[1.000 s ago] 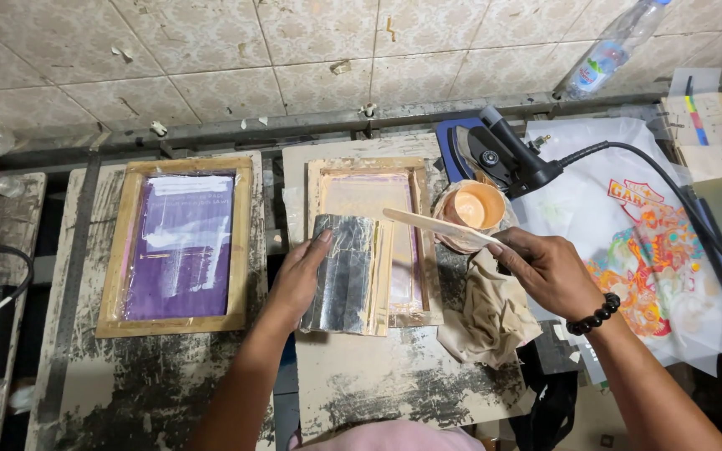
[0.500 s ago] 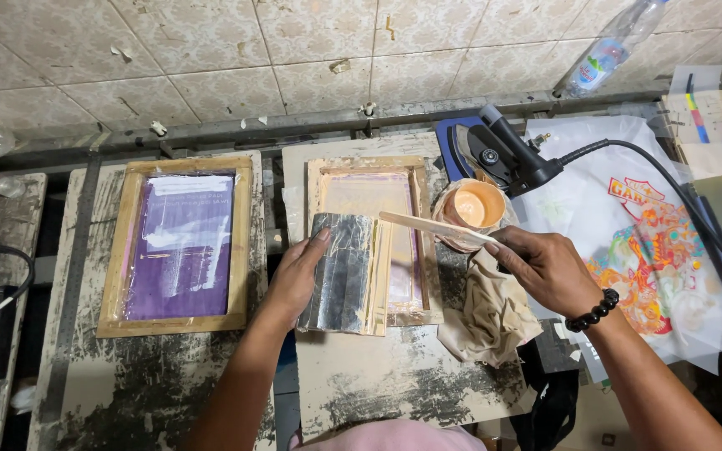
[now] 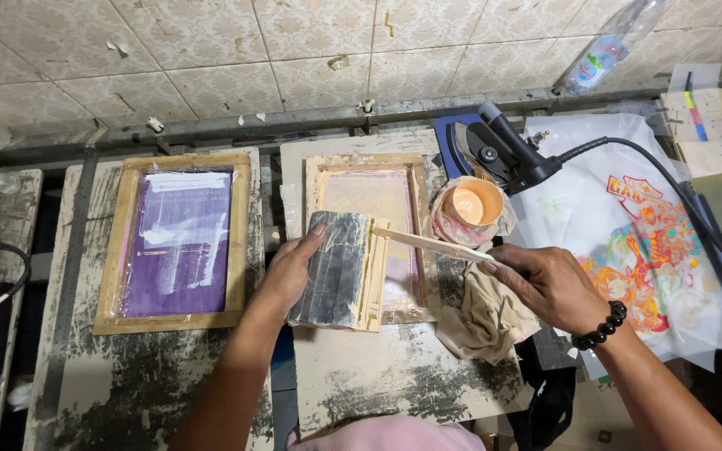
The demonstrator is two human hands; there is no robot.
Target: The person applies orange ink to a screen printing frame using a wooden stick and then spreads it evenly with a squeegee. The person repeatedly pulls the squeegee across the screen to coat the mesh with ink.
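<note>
My left hand (image 3: 287, 269) rests flat on the left edge of a dark, paint-smeared squeegee block (image 3: 333, 271) that lies on a wooden screen frame (image 3: 371, 232) in the middle. My right hand (image 3: 549, 286) grips a thin wooden stick (image 3: 432, 243), whose tip reaches over the block's right edge above the screen. A small cup of pale orange paint (image 3: 477, 201), wrapped in plastic, stands just right of the frame. A crumpled beige rag (image 3: 482, 321) lies under my right hand.
A second wooden frame with a purple screen (image 3: 177, 240) lies on the left board. A black clothes iron (image 3: 499, 155) with its cable sits behind the cup. A printed colourful sheet (image 3: 641, 244) covers the right side. A plastic bottle (image 3: 602, 50) leans at the wall.
My right hand has drawn the stick slightly left, from over the cup toward the screen. My left hand stays on the block.
</note>
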